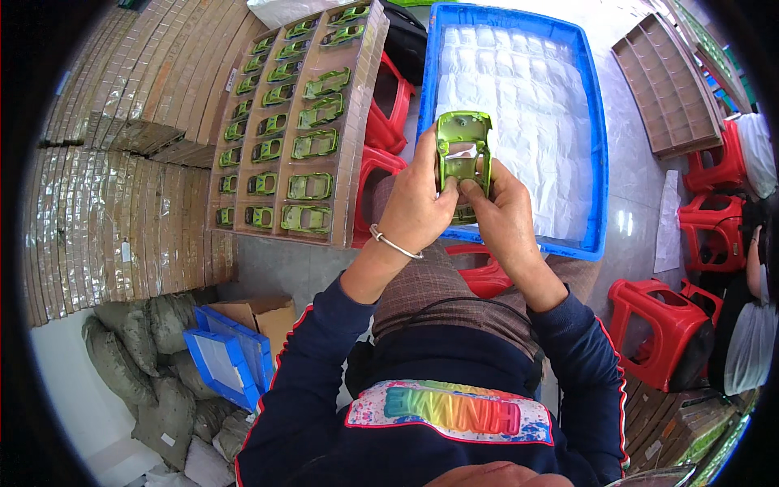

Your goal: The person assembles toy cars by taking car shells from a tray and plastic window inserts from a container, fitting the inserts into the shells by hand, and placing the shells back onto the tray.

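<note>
At one o'clock from the middle of the view, near the white-lined blue plastic tray (599, 130), a shiny green hollow toy car shell (463, 168) is held by the left hand (415, 195) and right hand (507, 213), best gripped gently so nothing gets bent.

Car shells (322, 111) in compartment tray (349, 162); tray left of bin (600, 162); stool (398, 122) between.

A brown tray (355, 138) (partitioned) carries green car shells (315, 144).
</note>
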The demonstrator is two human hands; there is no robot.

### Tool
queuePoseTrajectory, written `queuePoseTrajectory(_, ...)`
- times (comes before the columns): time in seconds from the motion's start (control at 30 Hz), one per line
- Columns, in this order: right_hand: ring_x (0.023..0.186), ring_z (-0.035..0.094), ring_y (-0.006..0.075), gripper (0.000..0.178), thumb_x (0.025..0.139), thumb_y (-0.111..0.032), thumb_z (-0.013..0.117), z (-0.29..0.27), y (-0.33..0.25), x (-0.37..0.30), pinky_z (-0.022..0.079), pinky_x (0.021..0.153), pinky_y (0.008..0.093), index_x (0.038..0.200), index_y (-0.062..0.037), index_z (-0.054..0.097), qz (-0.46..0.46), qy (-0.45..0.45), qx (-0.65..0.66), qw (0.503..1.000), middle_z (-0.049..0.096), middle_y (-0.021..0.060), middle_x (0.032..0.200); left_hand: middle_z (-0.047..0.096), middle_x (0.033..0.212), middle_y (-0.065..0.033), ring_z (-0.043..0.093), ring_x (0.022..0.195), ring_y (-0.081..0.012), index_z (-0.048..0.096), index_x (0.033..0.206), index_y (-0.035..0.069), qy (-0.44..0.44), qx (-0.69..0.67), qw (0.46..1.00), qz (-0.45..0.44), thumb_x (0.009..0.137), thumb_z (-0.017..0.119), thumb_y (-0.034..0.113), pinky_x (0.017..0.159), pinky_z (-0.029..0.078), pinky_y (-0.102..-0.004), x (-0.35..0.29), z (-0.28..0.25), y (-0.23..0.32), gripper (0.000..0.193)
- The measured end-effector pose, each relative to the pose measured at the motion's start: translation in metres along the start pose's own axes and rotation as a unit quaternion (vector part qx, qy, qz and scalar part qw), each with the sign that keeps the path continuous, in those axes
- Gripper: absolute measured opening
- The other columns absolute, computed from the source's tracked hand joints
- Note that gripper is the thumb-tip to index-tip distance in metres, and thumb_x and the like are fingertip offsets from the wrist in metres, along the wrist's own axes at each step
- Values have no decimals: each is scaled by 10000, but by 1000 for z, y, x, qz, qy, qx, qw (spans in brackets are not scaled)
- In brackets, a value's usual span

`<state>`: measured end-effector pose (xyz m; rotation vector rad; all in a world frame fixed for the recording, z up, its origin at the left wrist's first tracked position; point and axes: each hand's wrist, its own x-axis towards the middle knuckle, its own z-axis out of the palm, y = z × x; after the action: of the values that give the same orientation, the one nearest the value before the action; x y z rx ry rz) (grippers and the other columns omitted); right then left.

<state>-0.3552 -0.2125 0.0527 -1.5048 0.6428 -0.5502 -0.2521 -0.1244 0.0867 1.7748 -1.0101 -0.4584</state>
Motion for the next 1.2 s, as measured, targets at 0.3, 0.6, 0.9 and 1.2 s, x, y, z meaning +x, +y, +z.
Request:
queuePoseTrajectory(0.3, 632, 646, 227, 92, 859, -23, 586, 1, -3, 7, 480, 590, 348, 936, 26, 592, -9, 33, -22, 999, 651, 183, 718, 659, 1053, -167, 670, 961, -285, 417, 1244, 9, 58, 68, 996, -8, 775, 565, -91, 799, 523, -347, 4, 15, -4, 502)
queuePoseTrajectory(0.6, 656, 649, 192, 283, 849, -43, 590, -12, 8, 26, 490, 607, 327, 1126, 12, 599, -11, -41, -44, 998, 663, 158, 732, 617, 1105, -98, 615, 1006, -167, 424, 1256, 1, 12, -127, 992, -24, 774, 654, -43, 833, 517, -303, 18, 4, -37, 536)
queuePoseTrajectory(0.9, 822, 681, 197, 585, 920, -189, 620, -17, -8, 53, 536, 658, 273, 1403, 12, 359, 64, -146, 24, 987, 633, 164, 1122, 676, 927, -121, 695, 798, -249, 521, 1134, 13, 73, -280, 931, -222, 856, 606, 110, 637, 592, -369, 76, -56, -92, 306)
queuePoseTrajectory(1.2, 823, 669, 182, 509, 915, -169, 613, -63, 40, 81, 519, 682, 263, 1356, 12, 435, 131, -116, 22, 984, 645, 138, 1108, 603, 1009, -223, 673, 796, -333, 461, 1157, -14, 342, -361, 816, -295, 949, 474, 95, 652, 616, -402, 203, -190, -224, 235)
